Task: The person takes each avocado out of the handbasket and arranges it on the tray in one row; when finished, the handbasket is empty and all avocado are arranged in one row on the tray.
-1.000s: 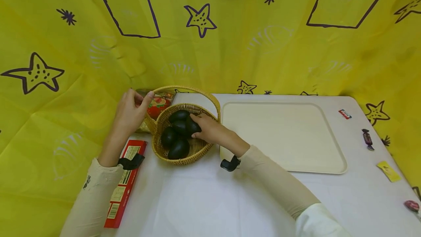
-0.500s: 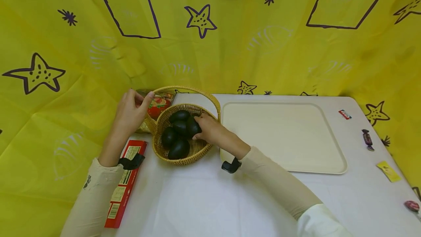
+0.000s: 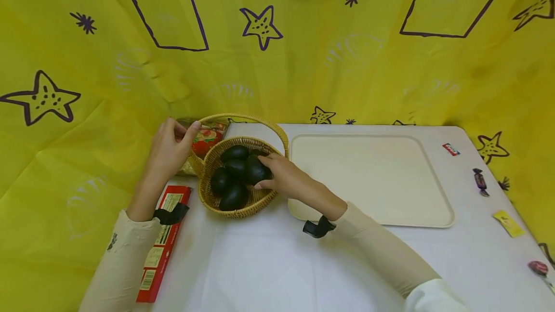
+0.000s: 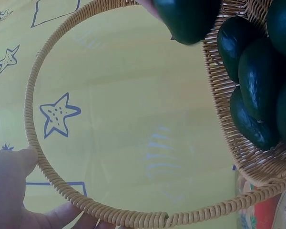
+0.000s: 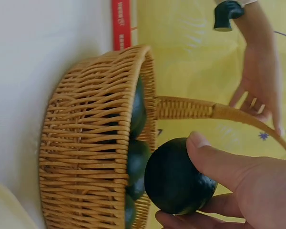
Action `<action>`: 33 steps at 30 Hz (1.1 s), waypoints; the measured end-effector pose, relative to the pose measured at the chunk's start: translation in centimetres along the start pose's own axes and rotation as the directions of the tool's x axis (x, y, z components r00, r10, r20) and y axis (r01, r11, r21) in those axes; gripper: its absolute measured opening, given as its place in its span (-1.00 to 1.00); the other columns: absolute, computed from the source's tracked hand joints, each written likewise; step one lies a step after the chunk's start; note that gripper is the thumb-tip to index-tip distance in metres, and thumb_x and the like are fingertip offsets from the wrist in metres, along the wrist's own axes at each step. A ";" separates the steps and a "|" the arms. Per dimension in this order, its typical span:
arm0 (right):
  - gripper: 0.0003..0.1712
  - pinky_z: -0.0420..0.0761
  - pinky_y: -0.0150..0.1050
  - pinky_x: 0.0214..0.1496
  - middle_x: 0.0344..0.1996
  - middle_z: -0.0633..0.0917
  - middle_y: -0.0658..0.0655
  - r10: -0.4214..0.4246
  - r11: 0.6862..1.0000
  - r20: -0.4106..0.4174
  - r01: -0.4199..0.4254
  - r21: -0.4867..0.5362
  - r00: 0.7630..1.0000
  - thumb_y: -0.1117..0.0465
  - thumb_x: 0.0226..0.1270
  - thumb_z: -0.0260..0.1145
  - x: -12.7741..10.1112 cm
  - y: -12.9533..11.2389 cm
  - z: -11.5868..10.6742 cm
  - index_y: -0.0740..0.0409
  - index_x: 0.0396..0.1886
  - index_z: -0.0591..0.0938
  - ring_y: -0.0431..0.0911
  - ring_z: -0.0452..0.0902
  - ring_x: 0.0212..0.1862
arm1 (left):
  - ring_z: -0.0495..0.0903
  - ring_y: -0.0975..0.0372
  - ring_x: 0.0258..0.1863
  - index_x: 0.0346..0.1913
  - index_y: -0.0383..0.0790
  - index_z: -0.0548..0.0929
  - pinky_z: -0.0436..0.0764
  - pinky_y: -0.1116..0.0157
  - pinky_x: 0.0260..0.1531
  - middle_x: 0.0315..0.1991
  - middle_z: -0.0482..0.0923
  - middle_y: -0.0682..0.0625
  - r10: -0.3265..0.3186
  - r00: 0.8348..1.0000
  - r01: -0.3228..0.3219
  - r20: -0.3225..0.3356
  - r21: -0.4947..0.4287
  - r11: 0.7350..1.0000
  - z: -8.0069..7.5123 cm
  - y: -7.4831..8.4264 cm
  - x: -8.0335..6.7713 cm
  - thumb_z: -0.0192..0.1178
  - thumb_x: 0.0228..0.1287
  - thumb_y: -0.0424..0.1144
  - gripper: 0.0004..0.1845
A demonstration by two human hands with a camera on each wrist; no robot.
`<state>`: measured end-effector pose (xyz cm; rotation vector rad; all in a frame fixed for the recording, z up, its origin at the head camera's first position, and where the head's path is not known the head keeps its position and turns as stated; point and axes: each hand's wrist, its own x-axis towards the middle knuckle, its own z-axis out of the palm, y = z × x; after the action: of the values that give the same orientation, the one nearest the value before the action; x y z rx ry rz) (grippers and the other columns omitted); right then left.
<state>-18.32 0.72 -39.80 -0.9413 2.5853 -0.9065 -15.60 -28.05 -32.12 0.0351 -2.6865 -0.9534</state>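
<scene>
A wicker basket (image 3: 243, 213) with a tall arched handle (image 3: 256, 118) stands left of centre on the table, holding several dark green avocados (image 3: 234, 197). At the handle's left side, my left hand (image 3: 168, 152) grips it; the left wrist view has the thumb on one side of the wicker and fingers around the other. My right hand (image 3: 289, 177) pinches one avocado (image 5: 174, 176) between thumb and fingers. In the right wrist view that avocado sits outside the basket's opening, above the others. Its far side is hidden in the head view.
Right of the basket lies a cream tray (image 3: 368, 220). A red box (image 3: 162, 249) rests under the left forearm, and a colourful food packet (image 3: 207, 142) is behind the basket. Along the right edge lie a dark wrapped candy (image 3: 480, 182), a yellow packet (image 3: 508, 223) and a lollipop (image 3: 538, 267).
My right hand has drawn the avocado up from the pile and slightly to the right. The left hand keeps its hold on the handle.
</scene>
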 end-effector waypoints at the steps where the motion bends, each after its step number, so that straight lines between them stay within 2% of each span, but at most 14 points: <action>1: -0.03 0.48 0.02 0.46 0.45 0.46 0.37 -0.003 1.000 -0.001 0.003 0.009 1.000 0.01 0.39 0.52 -0.4 0.0 -0.2 0.36 0.59 0.31 0.19 0.42 0.47 | 0.41 -0.08 -0.13 -0.05 -0.40 0.47 0.32 0.10 -0.17 -0.08 0.44 -0.29 0.002 1.000 -0.002 -0.002 0.001 1.000 0.0 0.0 0.0 0.03 0.62 0.23 -0.38; 7: -0.03 0.41 0.06 0.51 0.50 0.43 0.35 -0.008 0.999 -0.015 0.008 0.041 1.000 -0.03 0.39 0.52 -3.2 0.4 -1.6 0.31 0.60 0.32 0.21 0.34 0.54 | 0.40 -0.08 -0.17 -0.08 -0.41 0.45 0.33 0.09 -0.18 -0.09 0.42 -0.30 0.001 1.000 -0.001 -0.002 -0.014 1.000 -0.1 0.2 -0.2 0.04 0.60 0.26 -0.35; 13: -0.05 0.49 0.05 0.44 0.42 0.51 0.30 -0.023 0.998 -0.056 0.026 0.058 0.998 -0.02 0.39 0.52 -5.9 1.6 -2.7 0.30 0.59 0.34 0.16 0.44 0.46 | 0.40 -0.09 -0.16 -0.07 -0.43 0.46 0.33 0.09 -0.18 -0.09 0.42 -0.32 0.000 1.000 0.000 -0.002 -0.006 1.000 -0.2 0.2 -0.3 0.03 0.60 0.26 -0.34; 21: -0.15 0.54 0.10 0.38 0.35 0.60 0.18 -0.040 0.992 -0.116 0.053 0.111 0.992 0.05 0.35 0.56 -8.7 4.0 -4.0 0.15 0.56 0.45 0.10 0.52 0.39 | 0.42 -0.12 -0.12 -0.04 -0.43 0.46 0.34 0.08 -0.15 -0.05 0.43 -0.33 -0.002 1.000 0.002 0.005 0.004 1.000 -0.2 0.2 -0.3 0.01 0.60 0.28 -0.32; 27: -0.13 0.58 0.14 0.33 0.34 0.60 0.26 0.001 0.992 -0.132 0.015 0.124 0.991 0.06 0.34 0.57 -9.3 6.3 -4.2 0.22 0.55 0.44 0.20 0.59 0.31 | 0.39 -0.08 -0.19 -0.06 -0.42 0.45 0.33 0.09 -0.21 -0.11 0.42 -0.29 0.003 1.000 -0.003 -0.001 -0.006 1.000 -0.1 0.2 -0.3 0.01 0.60 0.28 -0.33; 33: -0.10 0.56 0.16 0.34 0.36 0.55 0.41 0.083 0.989 -0.156 -0.062 0.136 0.984 0.08 0.38 0.54 -8.3 8.9 -3.7 0.34 0.56 0.38 0.32 0.56 0.32 | 0.38 -0.06 -0.21 -0.08 -0.42 0.45 0.33 0.09 -0.22 -0.13 0.42 -0.28 0.006 1.000 -0.006 -0.008 -0.014 1.000 0.1 0.2 -0.2 0.02 0.60 0.27 -0.34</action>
<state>-17.92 13.20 -42.37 -0.7619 2.6334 -1.1602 -15.40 -27.82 -32.08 0.0275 -2.6709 -0.9677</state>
